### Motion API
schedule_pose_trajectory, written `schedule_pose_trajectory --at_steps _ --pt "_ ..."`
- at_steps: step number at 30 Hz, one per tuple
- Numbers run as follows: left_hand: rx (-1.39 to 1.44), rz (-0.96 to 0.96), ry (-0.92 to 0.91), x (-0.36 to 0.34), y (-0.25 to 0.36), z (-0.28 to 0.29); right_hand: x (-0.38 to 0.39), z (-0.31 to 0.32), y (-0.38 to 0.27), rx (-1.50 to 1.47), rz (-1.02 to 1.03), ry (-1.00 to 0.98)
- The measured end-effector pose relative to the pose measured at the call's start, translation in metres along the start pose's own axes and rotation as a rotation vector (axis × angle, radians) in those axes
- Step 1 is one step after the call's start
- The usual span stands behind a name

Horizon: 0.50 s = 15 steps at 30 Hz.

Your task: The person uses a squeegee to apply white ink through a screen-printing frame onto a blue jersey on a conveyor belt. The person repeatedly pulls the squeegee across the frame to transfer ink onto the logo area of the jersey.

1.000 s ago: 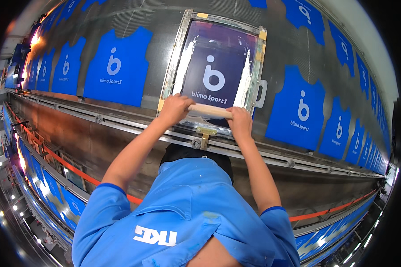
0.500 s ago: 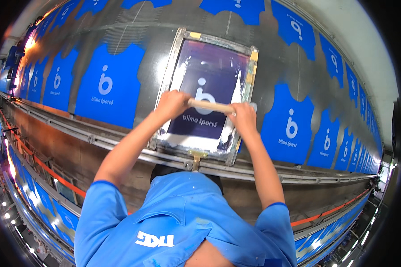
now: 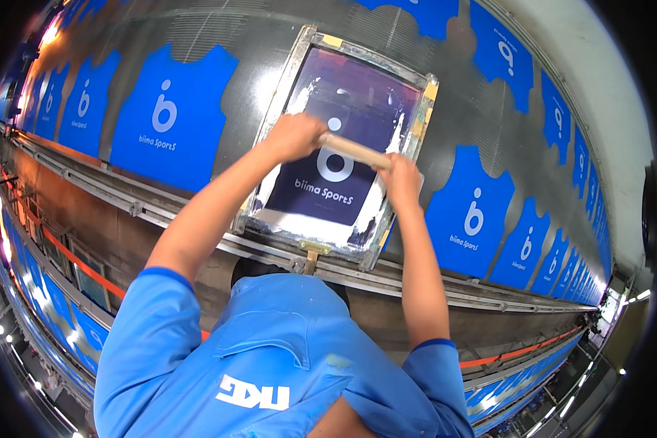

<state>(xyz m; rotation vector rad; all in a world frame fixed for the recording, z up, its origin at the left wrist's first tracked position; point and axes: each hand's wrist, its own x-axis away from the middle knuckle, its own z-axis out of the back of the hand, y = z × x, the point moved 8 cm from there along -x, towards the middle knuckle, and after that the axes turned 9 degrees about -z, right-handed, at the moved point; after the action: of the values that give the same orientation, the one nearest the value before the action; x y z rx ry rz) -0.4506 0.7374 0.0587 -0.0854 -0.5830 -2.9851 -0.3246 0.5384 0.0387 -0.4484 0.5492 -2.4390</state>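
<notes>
My left hand (image 3: 297, 137) and right hand (image 3: 403, 180) are gripping the bar (image 3: 356, 150) over the frame (image 3: 379, 59); uneven pressing could be streaking paint (image 3: 377, 203).

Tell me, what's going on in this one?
A person holds a pale bar near its two ends, the left grip on one and the right grip on the other. The bar is over the middle of a framed screen, slightly slanted, with white smears along the screen's sides. Blue sleeveless tops with white prints lie to either side.
</notes>
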Motion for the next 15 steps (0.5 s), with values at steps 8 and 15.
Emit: schedule_pose_trajectory --at_steps 8,15 --pt "-0.022 0.034 0.111 0.166 0.075 -0.027 0.152 -0.04 -0.011 -0.068 0.203 -0.016" --pt "0.002 -0.012 0.105 0.033 0.016 0.012 0.018 0.014 -0.01 0.042 0.187 0.133"
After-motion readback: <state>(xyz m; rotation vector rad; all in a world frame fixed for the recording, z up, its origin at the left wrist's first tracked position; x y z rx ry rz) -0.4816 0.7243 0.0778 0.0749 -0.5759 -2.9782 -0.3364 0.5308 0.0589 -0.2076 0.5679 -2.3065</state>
